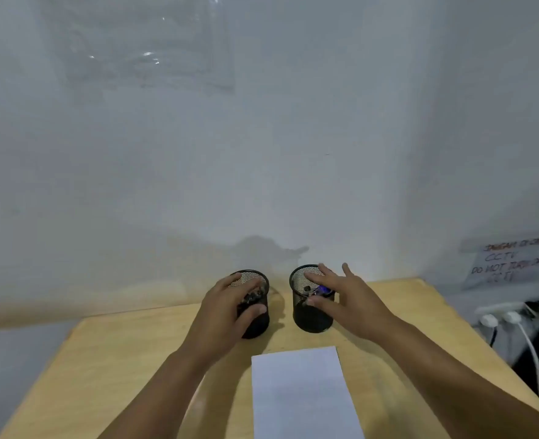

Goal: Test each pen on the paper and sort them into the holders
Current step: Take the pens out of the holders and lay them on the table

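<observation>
A person reaches with both arms across a small wooden table (135, 359) toward two black mesh pen holders that stand side by side near its far edge, close to a pale wall. The left hand (227, 308) curls around the left holder (255, 299), thumb pressed to the front of the mesh and fingers bent over the rim. The right hand (347, 299) is spread, its fingers straight and apart, lying against the right side and rim of the right holder (306, 302) without closing on it. Dark pen ends show inside the left holder; a purple-tipped pen (320, 290) and other dark ends show inside the right one, though how many each holds is too blurred to count. A blank white sheet of paper (303, 397) lies at the near edge of the table, just right of centre, apart from both holders, with no mark that can be made out on it. No pen is loose on the tabletop or in either hand.

Off the table's right edge, a power strip (499, 312) with white plugs and cables sits below a handwritten notice (512, 264).

Judging by the unmarked sheet, testing has not begun, or the hands are only steadying the holders. The next move would call for drawing one pen out, bringing it down to the paper and scribbling.
</observation>
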